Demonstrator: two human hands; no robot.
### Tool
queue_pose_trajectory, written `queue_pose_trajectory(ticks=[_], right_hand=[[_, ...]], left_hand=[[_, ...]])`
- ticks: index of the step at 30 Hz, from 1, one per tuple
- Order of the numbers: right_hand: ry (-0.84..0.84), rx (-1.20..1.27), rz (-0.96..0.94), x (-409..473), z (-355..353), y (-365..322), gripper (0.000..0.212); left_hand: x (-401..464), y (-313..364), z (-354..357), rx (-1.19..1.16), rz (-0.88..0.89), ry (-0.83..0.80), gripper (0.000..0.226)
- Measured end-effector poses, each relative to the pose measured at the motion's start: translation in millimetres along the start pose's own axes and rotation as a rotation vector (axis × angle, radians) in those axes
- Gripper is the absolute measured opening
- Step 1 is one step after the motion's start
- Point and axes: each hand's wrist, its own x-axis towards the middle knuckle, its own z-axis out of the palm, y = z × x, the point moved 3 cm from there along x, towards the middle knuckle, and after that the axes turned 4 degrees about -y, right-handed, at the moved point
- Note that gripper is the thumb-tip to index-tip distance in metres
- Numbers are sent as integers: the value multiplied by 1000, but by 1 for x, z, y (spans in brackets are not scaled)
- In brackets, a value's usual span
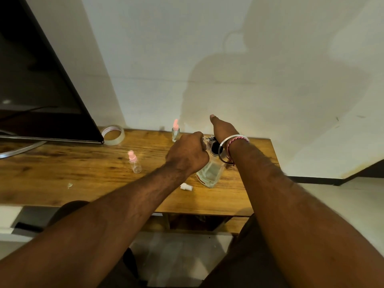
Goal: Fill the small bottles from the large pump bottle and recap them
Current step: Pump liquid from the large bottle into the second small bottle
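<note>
- The large pump bottle [209, 173] stands on the wooden worktop [83, 177] near its right end, between the two forearms; its long axis runs from its base at about 6 o'clock up to the black pump head [215, 147] at about 12 o'clock, leaning slightly toward the wall.
- The left hand [188, 155] is curled into a fist around a small clear bottle [204, 142], holding it right at the pump head; only a bit of clear glass shows past the knuckles, so which way that bottle points cannot be told.
- The right hand [222, 127] reaches over the pump head with the thumb stretched out toward 12 o'clock; its fingers are hidden behind the wrist, so whether they press or grip the pump cannot be told.
- A metal bangle [232, 140] and a red-and-white thread sit on the right wrist.
- A small white cap [186, 187] lies on its side on the worktop at about 8 o'clock from the large bottle's base, just beside it.
- A small bottle with a pink sprayer top [134, 162] stands upright at 9 o'clock from the left hand, well apart.
- Another pink-topped small bottle [175, 132] stands upright by the wall, at about 11 o'clock from the left hand.
- A roll of clear tape [113, 135] lies at the back left, beside the corner of a dark screen [41, 90].
</note>
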Motion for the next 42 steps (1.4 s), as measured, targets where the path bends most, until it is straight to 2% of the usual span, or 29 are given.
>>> queue_pose_trajectory(ticks=[4, 9, 15, 20, 25, 27, 30, 34, 36, 42], right_hand=[[33, -120, -55, -2, 3, 1, 53], [65, -226, -83, -2, 4, 0, 59], [58, -193, -82, -4, 3, 1, 57], [-9, 77, 15, -1, 1, -1, 62], [-110, 257, 77, 4, -1, -5, 84], [-120, 216, 71, 7, -2, -5, 87], [-59, 99, 31, 5, -3, -3, 77], [-52, 91, 19, 4, -1, 1, 59], [-42, 86, 8, 5, -1, 1, 57], [18, -28, -29, 4, 2, 4, 67]], left_hand=[[0, -3, 5, 2, -1, 2, 17], [0, -4, 7, -10, 0, 1, 22], [-1, -4, 7, -3, 0, -7, 22], [2, -3, 2, -12, 21, 2, 17], [4, -2, -1, -1, 26, 7, 16], [4, -2, 0, -6, 28, 4, 17], [4, -2, 2, -7, 29, 12, 16], [3, -3, 2, -10, 22, 6, 17], [2, -3, 1, -5, 27, 9, 16], [1, -4, 5, -6, 29, 1, 18]])
